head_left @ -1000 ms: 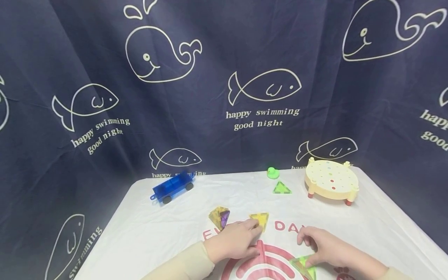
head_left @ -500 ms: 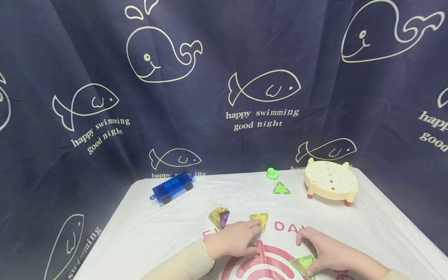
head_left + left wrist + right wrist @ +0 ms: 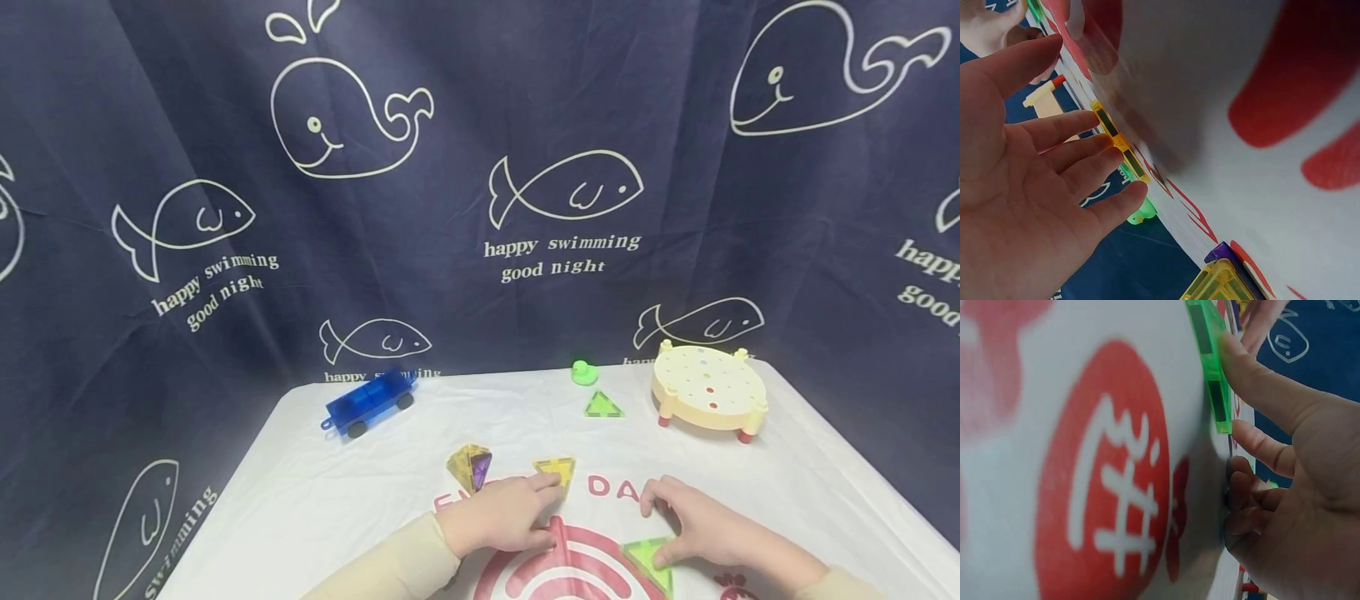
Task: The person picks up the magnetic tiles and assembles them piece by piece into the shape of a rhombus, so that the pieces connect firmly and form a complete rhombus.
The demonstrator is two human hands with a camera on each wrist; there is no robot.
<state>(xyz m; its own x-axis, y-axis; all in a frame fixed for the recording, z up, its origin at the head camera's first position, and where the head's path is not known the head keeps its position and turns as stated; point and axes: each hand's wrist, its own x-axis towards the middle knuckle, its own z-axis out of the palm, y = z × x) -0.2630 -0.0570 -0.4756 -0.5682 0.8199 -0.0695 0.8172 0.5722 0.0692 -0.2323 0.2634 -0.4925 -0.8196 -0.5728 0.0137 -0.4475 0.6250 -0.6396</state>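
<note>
My left hand [image 3: 498,510] reaches over the cloth with fingers extended. Its fingertips touch a flat yellow triangular magnetic tile [image 3: 561,468]; the left wrist view shows this yellow tile [image 3: 1107,125] edge-on at the fingertips. On the right, my right hand [image 3: 705,525] rests its thumb on a green triangular magnetic tile [image 3: 647,557] lying flat. In the right wrist view the thumb [image 3: 1263,384] lies on the green tile [image 3: 1213,375], while the other fingers stay loosely bent beside it, not wrapped round it.
A yellow and purple tile stack [image 3: 470,465] lies beyond my left wrist. Further back are a blue wheeled toy wagon [image 3: 371,402], a green duck [image 3: 583,372], another green triangle tile [image 3: 603,404] and a cream pegged stand [image 3: 710,387]. A navy curtain [image 3: 465,292] hangs behind the table.
The green tile under my right thumb has turned slightly on the cloth, and the right hand has shifted a little. The left hand and yellow tile have barely moved.
</note>
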